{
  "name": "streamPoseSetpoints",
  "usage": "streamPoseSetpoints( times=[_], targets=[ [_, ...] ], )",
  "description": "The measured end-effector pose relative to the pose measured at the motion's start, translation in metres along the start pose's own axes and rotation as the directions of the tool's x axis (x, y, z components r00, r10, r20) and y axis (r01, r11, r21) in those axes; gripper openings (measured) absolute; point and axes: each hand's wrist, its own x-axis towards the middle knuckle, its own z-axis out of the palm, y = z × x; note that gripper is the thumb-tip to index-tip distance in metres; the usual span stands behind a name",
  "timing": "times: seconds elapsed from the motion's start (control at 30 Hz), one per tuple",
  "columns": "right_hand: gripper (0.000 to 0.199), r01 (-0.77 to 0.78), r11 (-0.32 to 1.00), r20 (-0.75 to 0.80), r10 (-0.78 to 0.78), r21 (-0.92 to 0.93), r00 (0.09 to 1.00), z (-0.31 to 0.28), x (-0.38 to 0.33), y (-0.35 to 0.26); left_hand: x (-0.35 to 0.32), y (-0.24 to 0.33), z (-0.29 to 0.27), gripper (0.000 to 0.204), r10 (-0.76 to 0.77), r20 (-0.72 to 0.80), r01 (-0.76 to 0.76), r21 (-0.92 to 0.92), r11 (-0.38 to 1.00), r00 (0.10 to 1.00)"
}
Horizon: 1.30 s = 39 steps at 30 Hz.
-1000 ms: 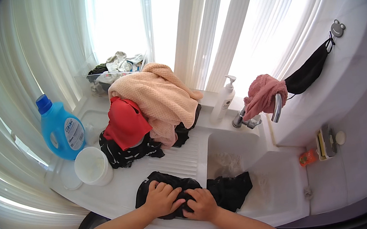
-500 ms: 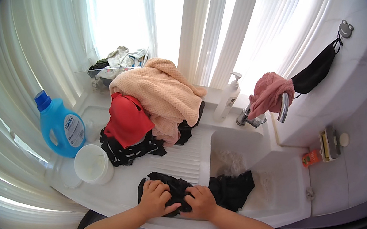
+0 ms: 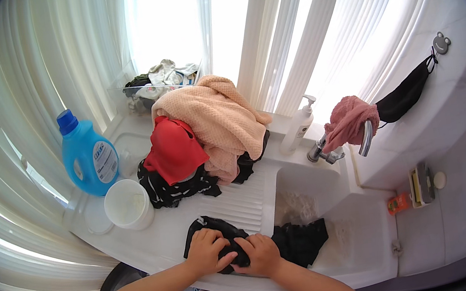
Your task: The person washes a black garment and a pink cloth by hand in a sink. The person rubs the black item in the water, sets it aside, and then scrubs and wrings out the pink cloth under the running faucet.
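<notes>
While both hands press together near the front, the left hand (image 3: 205,251) and right hand (image 3: 259,254) grasp the black cloth (image 3: 217,232) on the ribbed white board (image 3: 241,199), left of the sink (image 3: 342,231).

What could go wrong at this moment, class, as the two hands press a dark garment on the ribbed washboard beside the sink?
The left hand and right hand grip the dark garment near the front edge of the washboard, so it might slip off. The heap of clothes stands high behind and could topple onto the washboard. Part of the dark cloth hangs into the sink and may drag the rest in.
</notes>
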Motion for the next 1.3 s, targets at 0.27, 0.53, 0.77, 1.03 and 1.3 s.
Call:
streamPoseSetpoints(
  times=[0.27, 0.53, 0.77, 1.03, 1.3],
  targets=[
    [0.063, -0.378, 0.917, 0.235, 0.343, 0.125, 0.910, 0.002, 0.042, 0.059, 0.067, -0.019, 0.015, 0.062, -0.501, 0.102, 0.472, 0.217, 0.855, 0.860],
    [0.042, 0.016, 0.986, 0.027, -0.021, 0.166, 0.999, 0.005, -0.002, 0.020, 0.017, -0.009, 0.027, 0.025, -0.166, 0.019, 0.167, -0.084, 0.982, 0.986],
    [0.099, -0.462, 0.887, 0.385, 0.425, 0.004, 0.819, -0.010, 0.054, 0.037, 0.077, -0.037, 0.031, 0.059, -0.547, 0.200, 0.511, 0.205, 0.835, 0.813],
    [0.087, 0.040, 0.999, -0.086, -0.037, 0.033, 0.996, 0.000, -0.001, 0.007, 0.020, -0.002, 0.021, 0.036, -0.117, -0.013, 0.118, 0.064, 0.991, 0.993],
    [0.098, -0.236, 0.969, 0.137, 0.225, 0.070, 0.965, -0.017, 0.050, 0.039, 0.066, -0.035, 0.024, 0.034, -0.135, -0.263, 0.141, 0.003, 0.990, 0.955]
  ],
)
